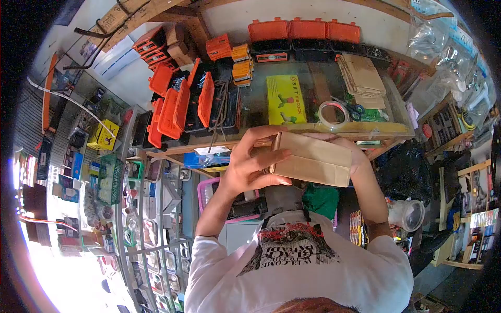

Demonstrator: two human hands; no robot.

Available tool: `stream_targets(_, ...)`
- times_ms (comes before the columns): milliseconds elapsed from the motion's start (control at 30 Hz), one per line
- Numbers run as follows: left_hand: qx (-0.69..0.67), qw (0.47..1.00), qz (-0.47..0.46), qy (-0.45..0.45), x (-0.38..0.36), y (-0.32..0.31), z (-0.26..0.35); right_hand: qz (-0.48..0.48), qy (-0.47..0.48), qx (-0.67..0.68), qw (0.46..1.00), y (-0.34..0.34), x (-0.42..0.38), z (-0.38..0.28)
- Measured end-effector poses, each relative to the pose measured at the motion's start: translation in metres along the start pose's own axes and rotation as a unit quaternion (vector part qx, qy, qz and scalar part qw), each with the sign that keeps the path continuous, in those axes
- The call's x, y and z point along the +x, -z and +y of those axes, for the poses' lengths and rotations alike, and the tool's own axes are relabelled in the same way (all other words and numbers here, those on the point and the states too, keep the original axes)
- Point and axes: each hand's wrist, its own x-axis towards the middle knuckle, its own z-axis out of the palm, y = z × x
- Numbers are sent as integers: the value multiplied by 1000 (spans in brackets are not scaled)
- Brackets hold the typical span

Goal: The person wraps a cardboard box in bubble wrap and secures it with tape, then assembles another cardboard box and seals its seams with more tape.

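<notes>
A small brown cardboard box (313, 160) is held up in front of my chest, near the front edge of the glass-topped counter. My left hand (254, 161) grips its left end, with fingers bent over the top edge and the side. Around the far right side of the box curls my right hand (356, 152), its fingers mostly hidden behind the cardboard. Beyond the box, a yellow SKT Bibcock box (285, 99) lies on the counter. A tape roll (333, 115) and a pair of scissors (356, 110) lie to its right.
Flattened brown cardboard (361, 78) is stacked at the counter's right. Open orange-lidded organizer cases (175, 112) crowd the left, with more orange-lidded cases (304, 32) along the back. Shelves of packaged goods stand at left, and a pink-rimmed basket (206, 194) sits below the counter.
</notes>
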Motion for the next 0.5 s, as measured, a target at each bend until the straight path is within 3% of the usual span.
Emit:
stream_targets(67,3,1000,11,-3,0,0,1,8,9,-6,1000,-1,-1,1)
stream_targets(167,23,999,27,1,1,3,6,35,99,-176,979,-26,-1,-6)
stream_targets(267,34,998,55,2,4,5,12,123,211,-264,933,-24,-7,-9)
stream_targets(367,27,996,81,5,2,6,15,215,409,-398,792,-47,-17,-20)
stream_targets(500,11,995,104,6,1,4,20,134,506,-538,661,-64,-33,-8)
